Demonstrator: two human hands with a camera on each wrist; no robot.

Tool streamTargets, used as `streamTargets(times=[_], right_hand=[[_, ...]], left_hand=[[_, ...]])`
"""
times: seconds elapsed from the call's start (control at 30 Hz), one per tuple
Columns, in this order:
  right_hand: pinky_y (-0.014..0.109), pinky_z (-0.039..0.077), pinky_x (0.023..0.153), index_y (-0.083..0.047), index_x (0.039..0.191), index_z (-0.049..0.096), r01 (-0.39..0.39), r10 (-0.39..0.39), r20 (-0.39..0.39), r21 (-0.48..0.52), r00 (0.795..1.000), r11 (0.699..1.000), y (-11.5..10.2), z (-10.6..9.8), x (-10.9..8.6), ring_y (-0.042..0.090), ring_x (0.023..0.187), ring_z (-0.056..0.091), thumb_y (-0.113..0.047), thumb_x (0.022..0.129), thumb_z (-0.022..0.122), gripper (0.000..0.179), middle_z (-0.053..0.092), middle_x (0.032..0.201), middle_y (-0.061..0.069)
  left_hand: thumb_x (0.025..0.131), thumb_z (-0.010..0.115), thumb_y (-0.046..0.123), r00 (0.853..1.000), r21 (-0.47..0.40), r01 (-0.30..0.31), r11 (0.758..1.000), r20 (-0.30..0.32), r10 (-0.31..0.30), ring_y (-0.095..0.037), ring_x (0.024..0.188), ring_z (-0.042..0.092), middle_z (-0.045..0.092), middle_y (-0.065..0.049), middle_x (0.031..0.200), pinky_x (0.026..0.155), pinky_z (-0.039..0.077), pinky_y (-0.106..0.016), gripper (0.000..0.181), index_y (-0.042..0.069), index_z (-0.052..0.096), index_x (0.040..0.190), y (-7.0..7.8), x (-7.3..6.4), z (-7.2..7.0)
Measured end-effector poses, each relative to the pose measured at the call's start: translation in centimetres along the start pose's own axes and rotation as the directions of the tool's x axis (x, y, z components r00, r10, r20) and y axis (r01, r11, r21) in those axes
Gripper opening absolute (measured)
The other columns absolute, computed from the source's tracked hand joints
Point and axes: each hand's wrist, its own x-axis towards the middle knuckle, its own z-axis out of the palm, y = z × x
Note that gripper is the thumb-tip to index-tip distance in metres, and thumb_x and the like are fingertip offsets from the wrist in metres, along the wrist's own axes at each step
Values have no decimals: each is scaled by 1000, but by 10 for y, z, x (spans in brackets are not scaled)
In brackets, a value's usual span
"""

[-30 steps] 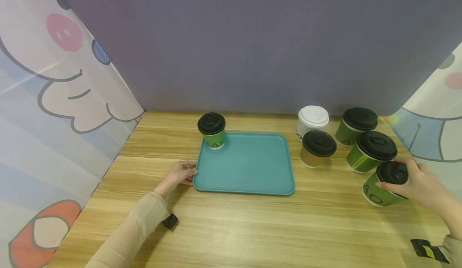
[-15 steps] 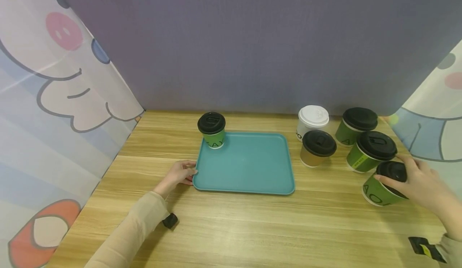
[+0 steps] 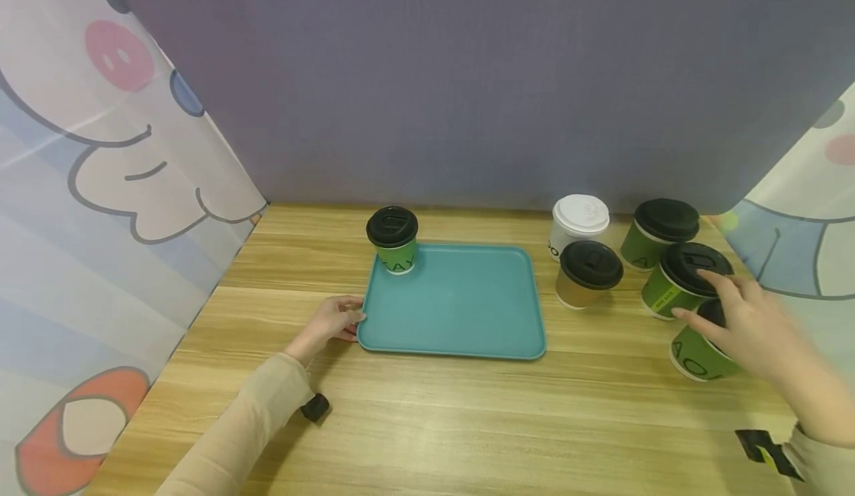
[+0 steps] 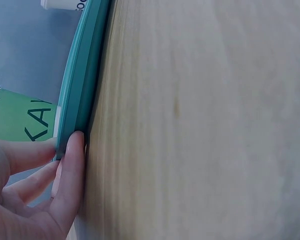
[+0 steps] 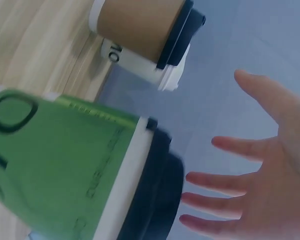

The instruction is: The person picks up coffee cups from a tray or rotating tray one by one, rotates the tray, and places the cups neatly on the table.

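Observation:
My left hand (image 3: 332,320) pinches the left rim of a teal tray (image 3: 461,303), thumb and fingers at its edge in the left wrist view. On the tray's back-left corner stands a green paper coffee cup (image 3: 398,258) with a black lid. At the right, my right hand (image 3: 755,325) hovers with spread fingers above the front green coffee cup (image 3: 698,353), partly hiding its black lid. The right wrist view shows these fingers (image 5: 220,205) apart from that lid (image 5: 155,195). Close behind stands another green cup (image 3: 661,294), its black lid near my fingertips.
A brown cup (image 3: 576,292) with a black lid and a white cup (image 3: 564,240) with a white lid stand right of the tray. A further green cup (image 3: 641,249) is at the back right. A grey wall panel (image 3: 494,95) borders the wooden table (image 3: 467,422).
My right hand has let go of the front green cup, lifted and moved left over it with fingers spreading. The cup stays in place, and my left hand has not moved.

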Motion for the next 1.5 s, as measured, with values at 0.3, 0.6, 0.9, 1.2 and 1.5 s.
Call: streamTargets(times=[0.3,0.6,0.9,1.2,1.5], right_hand=[[68,32,72,8,126,37,81,-83,16,103,996,991,-28,0,10,55,98,35,-35,83,60,64,38,114,38],[66,33,76,6,123,42,189,-188,-26,134,982,973,-50,3,19,53,100,37,-30,80,64,60,39,113,36],[62,36,80,3,121,44,257,-256,-25,163,966,953,-76,7,32,50,101,40,-26,77,68,58,42,113,33],[60,39,82,5,119,47,361,-361,-28,147,932,921,-104,13,50,46,98,46,-23,74,70,57,47,108,29],[57,42,80,7,120,45,390,-403,64,158,913,907,-125,21,70,44,98,48,-26,80,65,56,45,113,31]], left_hand=[[85,51,-1,1000,4,-6,1000,3,6,-13,56,56,57,-10,75,55,55,-30,40,-9,44,123,0,0,0],[85,51,0,1000,12,-16,1000,6,16,-13,56,56,57,-11,75,55,55,-30,40,-10,43,123,-1,2,0],[85,51,0,1000,16,-13,1000,0,13,-14,56,56,57,-11,75,55,55,-30,40,-9,44,123,-1,3,0],[85,52,-1,1000,11,-15,1000,2,15,-13,55,56,57,-10,74,54,55,-30,40,-9,44,123,-1,2,0],[85,51,-1,1000,5,-2,1000,3,2,-13,56,56,57,-10,73,55,55,-30,40,-10,43,123,-1,2,0]])
